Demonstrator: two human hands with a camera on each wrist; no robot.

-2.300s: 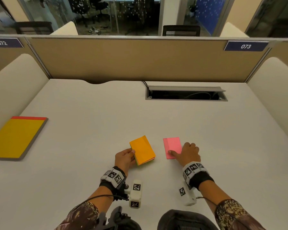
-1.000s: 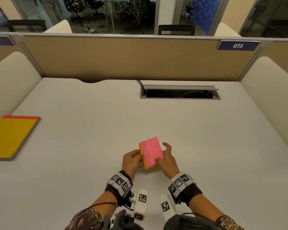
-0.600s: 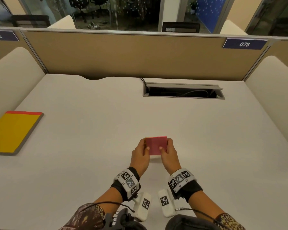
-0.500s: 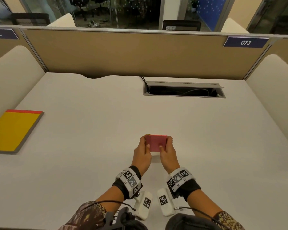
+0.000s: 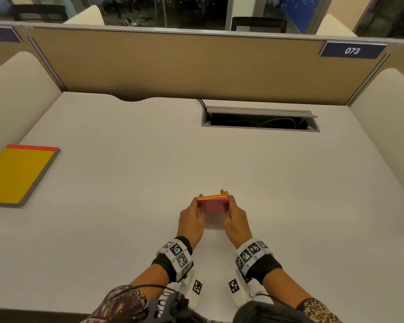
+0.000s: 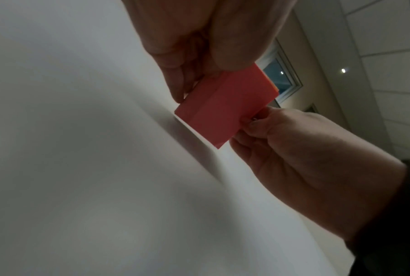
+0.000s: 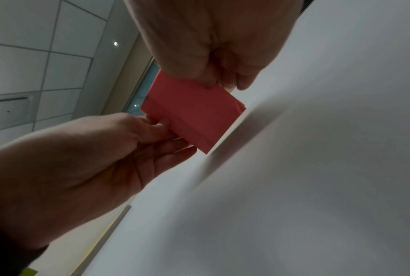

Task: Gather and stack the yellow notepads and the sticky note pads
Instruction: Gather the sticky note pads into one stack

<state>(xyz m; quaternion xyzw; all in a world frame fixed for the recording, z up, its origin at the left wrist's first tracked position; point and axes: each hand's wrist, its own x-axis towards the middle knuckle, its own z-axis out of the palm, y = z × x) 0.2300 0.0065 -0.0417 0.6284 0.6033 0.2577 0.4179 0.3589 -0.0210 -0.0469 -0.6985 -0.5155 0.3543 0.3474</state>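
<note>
A small stack of sticky note pads (image 5: 213, 203), pink face toward me with orange and green edges on top, stands on edge on the white desk (image 5: 149, 183). My left hand (image 5: 191, 217) pinches its left side and my right hand (image 5: 234, 216) pinches its right side. The left wrist view shows the pink pad (image 6: 225, 108) between both hands, its lower edge touching the desk. In the right wrist view, the same pad (image 7: 192, 114) sits in that two-handed hold. A yellow notepad (image 5: 16, 174) with a red top strip lies flat at the desk's far left.
An open cable slot (image 5: 260, 120) is set into the desk at the back right. A tan partition (image 5: 196, 66) closes the far edge, with cream side panels left and right.
The pink pad was laid on the orange pad, then both hands lifted the stack upright on its edge. Since half a second ago the stack has tipped slightly, showing its top edges.
</note>
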